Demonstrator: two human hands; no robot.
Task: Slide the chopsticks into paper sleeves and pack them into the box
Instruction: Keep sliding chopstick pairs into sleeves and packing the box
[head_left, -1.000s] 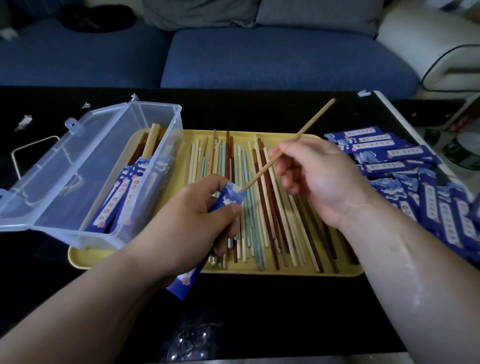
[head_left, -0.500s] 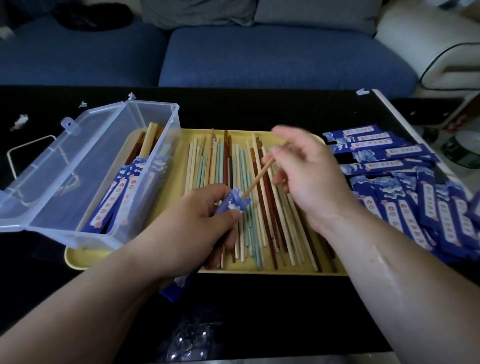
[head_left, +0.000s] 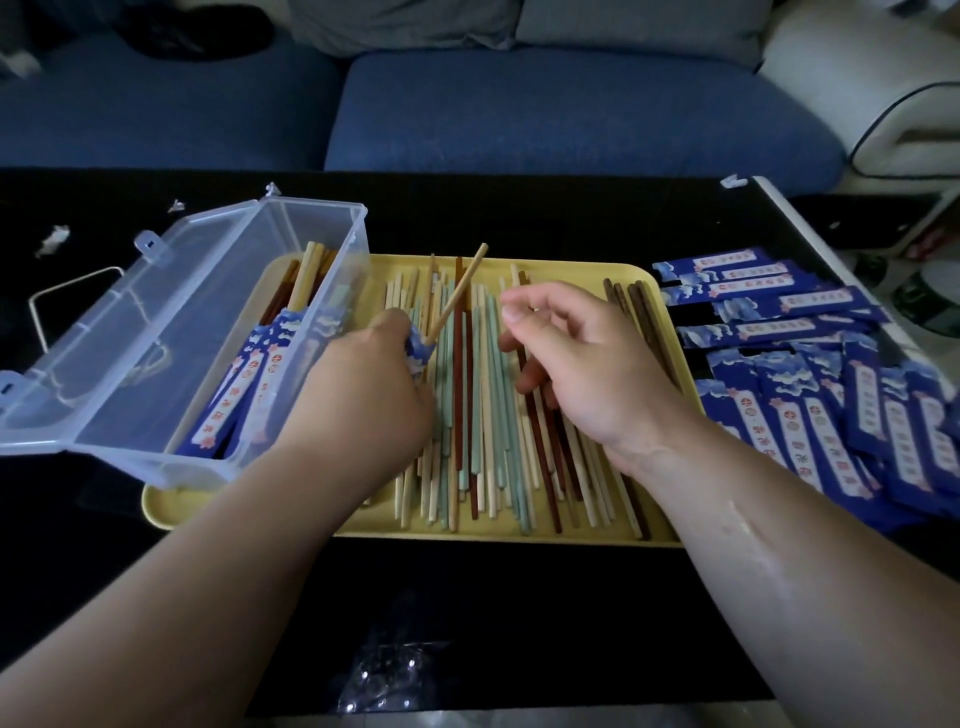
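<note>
My left hand (head_left: 371, 400) grips a blue paper sleeve (head_left: 417, 352) over the yellow tray (head_left: 171, 512). A light wooden chopstick (head_left: 458, 291) sticks out of the sleeve's mouth and slants up to the right. My right hand (head_left: 587, 364) hovers over the loose chopsticks (head_left: 483, 415) on the tray, fingers loosely curled, holding nothing; its lower fingertips dip among the brown sticks. The clear plastic box (head_left: 311, 213) stands open on the tray's left end, with several sleeved chopsticks (head_left: 260, 374) leaning inside. A pile of empty blue sleeves (head_left: 831, 410) lies to the right of the tray.
The box's clear lid (head_left: 104, 322) lies open to the left on the black table (head_left: 519, 218). A crumpled clear wrapper (head_left: 384, 670) sits at the near edge. A blue sofa (head_left: 545, 114) runs behind the table. White scraps (head_left: 52, 239) lie at the far left.
The chopstick has slid deeper into the sleeve and my right hand has let go of it. My left hand has moved the sleeve up and left, nearer the box.
</note>
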